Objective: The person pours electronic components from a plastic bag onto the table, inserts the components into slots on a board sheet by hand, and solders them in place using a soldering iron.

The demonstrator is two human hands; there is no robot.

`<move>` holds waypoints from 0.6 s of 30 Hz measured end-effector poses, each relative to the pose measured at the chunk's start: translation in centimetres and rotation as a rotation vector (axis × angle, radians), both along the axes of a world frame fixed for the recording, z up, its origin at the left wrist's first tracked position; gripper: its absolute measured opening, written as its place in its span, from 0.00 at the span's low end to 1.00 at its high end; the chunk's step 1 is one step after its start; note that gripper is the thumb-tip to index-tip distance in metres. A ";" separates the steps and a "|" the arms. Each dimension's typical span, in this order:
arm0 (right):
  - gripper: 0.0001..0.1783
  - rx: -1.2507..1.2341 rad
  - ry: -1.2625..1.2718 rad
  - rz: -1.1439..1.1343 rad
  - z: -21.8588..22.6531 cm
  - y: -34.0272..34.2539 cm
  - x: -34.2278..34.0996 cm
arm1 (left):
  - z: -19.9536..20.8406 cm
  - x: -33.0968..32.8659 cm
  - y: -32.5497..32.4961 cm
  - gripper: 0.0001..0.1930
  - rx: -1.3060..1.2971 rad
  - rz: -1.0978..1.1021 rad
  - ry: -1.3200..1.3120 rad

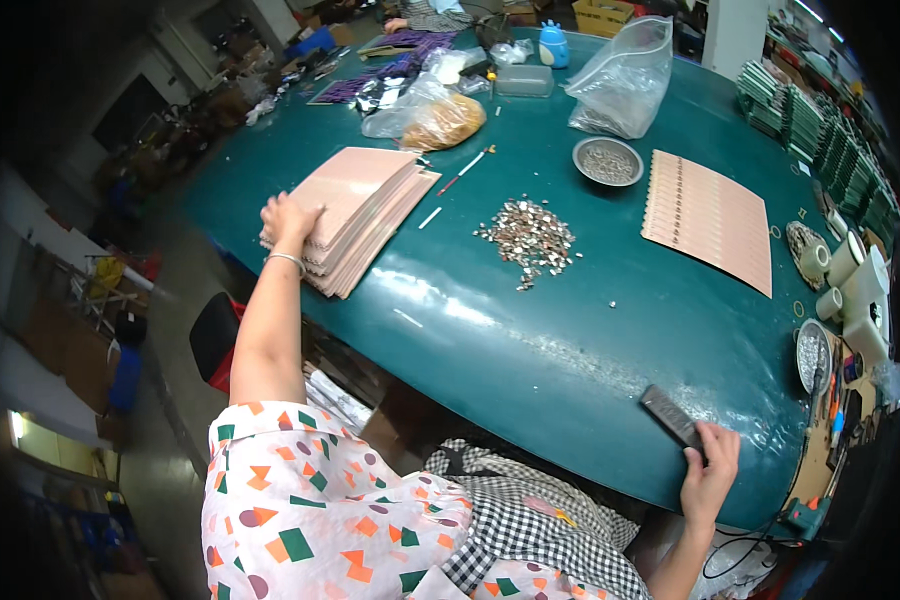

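Note:
My left hand [290, 219] is at the left corner of a stack of pink sheets [365, 195] with notched edges, its fingers closed over the edge of the upper sheets. How many sheets it grips cannot be made out. Near the table's front edge, my right hand [711, 460] holds one end of a dark grey rectangular block [671, 413], perhaps a brush, close to the tabletop. A loose heap of small silver and brown pieces [530, 238] lies mid-table. To its right, a single pink sheet [708, 220] with a row of marks along its left side lies flat.
Behind the heap stand a grey bowl [608, 162] of small pieces and a clear zip bag [625, 80]. A bag with yellow contents [443, 122] lies farther left. White containers [865, 300], tools and green stacked racks [805, 120] line the right edge of the green table [530, 340].

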State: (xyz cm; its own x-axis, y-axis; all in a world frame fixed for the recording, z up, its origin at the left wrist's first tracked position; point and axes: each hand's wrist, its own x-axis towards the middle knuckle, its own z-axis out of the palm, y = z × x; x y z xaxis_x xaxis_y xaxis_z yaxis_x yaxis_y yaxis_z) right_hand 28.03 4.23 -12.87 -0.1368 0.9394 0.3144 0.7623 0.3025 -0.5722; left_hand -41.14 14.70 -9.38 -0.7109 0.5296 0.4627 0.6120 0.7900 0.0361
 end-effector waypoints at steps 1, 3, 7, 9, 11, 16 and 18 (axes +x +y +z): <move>0.23 0.015 0.021 0.055 0.0 0.0 -0.8 | 0.6 -0.9 -0.8 0.48 0.009 0.166 -0.223; 0.23 0.016 0.038 0.101 0.3 -0.3 -2.1 | 0.3 -4.6 -1.9 0.52 0.029 0.144 -0.352; 0.22 -0.008 0.054 0.089 0.9 0.0 -3.1 | -0.7 -11.2 -4.3 0.70 0.197 -0.107 -0.853; 0.23 -0.038 0.077 0.106 1.5 -0.3 -3.5 | 0.4 -13.4 -6.4 0.58 0.216 0.004 -0.824; 0.23 -0.006 -0.002 0.017 0.8 -0.8 -3.4 | 1.1 -5.1 -1.3 0.45 0.173 0.115 -0.811; 0.23 0.013 0.045 -0.001 1.8 -0.5 -3.7 | 1.8 -8.5 -0.9 0.19 0.329 0.016 -0.524; 0.22 0.067 0.119 0.063 2.3 0.4 -4.2 | 2.4 -15.1 -4.1 0.10 0.620 -0.029 -0.588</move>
